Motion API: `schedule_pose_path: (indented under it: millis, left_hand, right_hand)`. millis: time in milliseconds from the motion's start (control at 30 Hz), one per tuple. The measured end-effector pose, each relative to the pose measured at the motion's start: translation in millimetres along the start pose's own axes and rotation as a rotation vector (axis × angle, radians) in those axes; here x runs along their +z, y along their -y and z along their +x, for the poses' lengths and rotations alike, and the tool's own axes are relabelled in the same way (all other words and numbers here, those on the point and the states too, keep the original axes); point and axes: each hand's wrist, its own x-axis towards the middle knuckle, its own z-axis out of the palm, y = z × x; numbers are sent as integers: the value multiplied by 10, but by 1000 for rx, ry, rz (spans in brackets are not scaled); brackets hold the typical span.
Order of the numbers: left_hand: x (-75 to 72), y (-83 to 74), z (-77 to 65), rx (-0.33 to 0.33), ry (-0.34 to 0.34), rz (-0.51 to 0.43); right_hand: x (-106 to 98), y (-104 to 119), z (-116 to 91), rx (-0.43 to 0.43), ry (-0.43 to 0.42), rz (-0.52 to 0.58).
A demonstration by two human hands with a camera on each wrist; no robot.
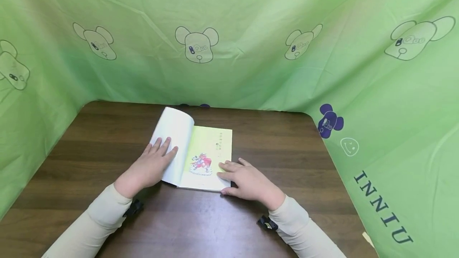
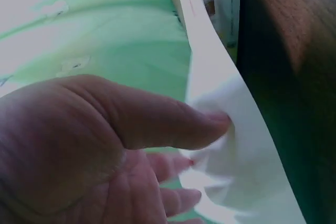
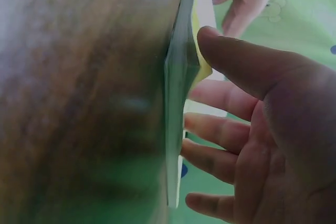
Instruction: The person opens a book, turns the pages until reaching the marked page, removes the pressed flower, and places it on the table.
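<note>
A book (image 1: 211, 150) lies opened on the brown table. Its right page is pale yellow, with a red and purple cartoon figure and a line of small print. The white inside of its front cover (image 1: 175, 130) is turned to the left and curves upward at the far edge. My left hand (image 1: 152, 166) presses on that cover with spread, fairly straight fingers; its thumb (image 2: 210, 127) touches the white surface. At the right page's lower right corner is my right hand (image 1: 249, 180), fingers resting on the page. Its thumb (image 3: 210, 35) touches the edge of a slightly raised yellow leaf (image 3: 199, 72).
Green cloth (image 1: 247, 70) printed with bear heads hangs behind the table (image 1: 279, 146) and along both sides. Dark wrist devices (image 1: 267, 223) are strapped at the sleeve cuffs. A small pale piece (image 1: 367, 239) shows at the table's right edge.
</note>
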Motion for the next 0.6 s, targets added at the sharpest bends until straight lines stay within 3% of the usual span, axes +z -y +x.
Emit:
schedule_pose_path:
  millis: [100, 200, 367, 500, 600]
  left_hand:
    - [33, 17, 37, -58, 52, -25]
    - [66, -1, 62, -75, 91, -39]
    - [113, -62, 86, -70, 119, -37]
    - [161, -64, 98, -46, 30, 16]
    - [187, -66, 110, 45, -92, 48]
  right_hand:
    - [-23, -10, -11, 20, 0, -3]
    - [-49, -49, -29, 26, 7, 3]
    - [-89, -167, -69, -102, -55, -99]
    - [-100, -190, -62, -233, -130, -179]
    - [-92, -186, -39, -266, -144, -176]
